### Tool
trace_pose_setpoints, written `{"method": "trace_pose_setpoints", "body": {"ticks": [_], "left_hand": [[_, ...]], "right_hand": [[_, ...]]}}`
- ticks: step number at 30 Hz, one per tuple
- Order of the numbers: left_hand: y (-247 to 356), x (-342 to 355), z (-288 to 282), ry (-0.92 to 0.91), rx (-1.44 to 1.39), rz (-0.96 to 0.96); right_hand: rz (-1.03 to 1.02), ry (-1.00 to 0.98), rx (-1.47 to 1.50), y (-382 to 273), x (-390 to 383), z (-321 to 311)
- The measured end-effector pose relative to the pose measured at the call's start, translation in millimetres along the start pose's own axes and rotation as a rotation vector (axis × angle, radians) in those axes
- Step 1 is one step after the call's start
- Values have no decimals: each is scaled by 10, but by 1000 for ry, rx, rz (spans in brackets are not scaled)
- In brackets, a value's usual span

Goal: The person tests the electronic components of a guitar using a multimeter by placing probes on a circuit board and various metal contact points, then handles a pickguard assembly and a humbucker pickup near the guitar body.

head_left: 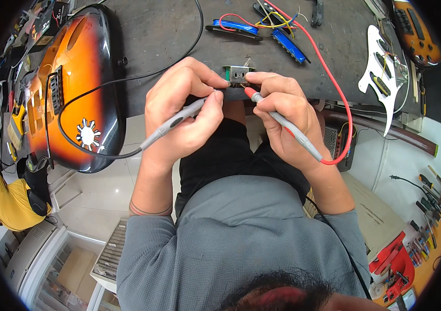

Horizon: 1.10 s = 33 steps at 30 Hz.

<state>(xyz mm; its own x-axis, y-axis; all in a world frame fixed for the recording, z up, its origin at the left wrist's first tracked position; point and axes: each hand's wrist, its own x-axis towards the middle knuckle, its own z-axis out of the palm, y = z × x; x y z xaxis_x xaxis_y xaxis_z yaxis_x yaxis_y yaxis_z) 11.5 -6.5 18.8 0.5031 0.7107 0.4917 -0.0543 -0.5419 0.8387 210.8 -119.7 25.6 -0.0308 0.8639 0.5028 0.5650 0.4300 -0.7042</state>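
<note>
My left hand [181, 111] is closed on a grey probe [174, 122] with a black lead, its index finger at the left side of a small metal component on a green board [238, 73]. My right hand [277, 109] grips a red-and-grey probe [295, 132] with a red lead, its tip at the component's lower edge and its index fingertip against the right side. The component sits at the front edge of the dark workbench [161, 33]. Behind it lie blue pickups [288, 46] with colored wires.
A sunburst guitar body [78, 62] lies left, a white pickguard [388, 109] and another guitar [414, 31] right. A person in yellow [16, 202] is at lower left. Tools [430, 202] hang at lower right, near a red vise [396, 264].
</note>
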Motion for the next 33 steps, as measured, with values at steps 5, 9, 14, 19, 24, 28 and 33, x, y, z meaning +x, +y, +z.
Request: {"method": "trace_pose_setpoints", "body": {"ticks": [5,9,14,19,24,28,33], "left_hand": [[9,-37,-26,87,-159,-106],[-13,-30,-30,85,-97,-66],[-17,-27,-12,74,-42,-53],[10,5,-20,37,48,24],[1,7,-15,34,41,30],[3,1,-11,36,36,17],[-11,8,-19,40,22,30]], "right_hand": [[-5,1,3,4,-2,2],[-10,-6,-13,-18,16,-15],[-16,-7,-16,-8,8,-10],[-56,18,-20,26,-2,3],[3,-9,-15,-17,3,-11],[1,-10,-17,-12,-1,-10],[-3,-6,-17,-16,3,-12]]}}
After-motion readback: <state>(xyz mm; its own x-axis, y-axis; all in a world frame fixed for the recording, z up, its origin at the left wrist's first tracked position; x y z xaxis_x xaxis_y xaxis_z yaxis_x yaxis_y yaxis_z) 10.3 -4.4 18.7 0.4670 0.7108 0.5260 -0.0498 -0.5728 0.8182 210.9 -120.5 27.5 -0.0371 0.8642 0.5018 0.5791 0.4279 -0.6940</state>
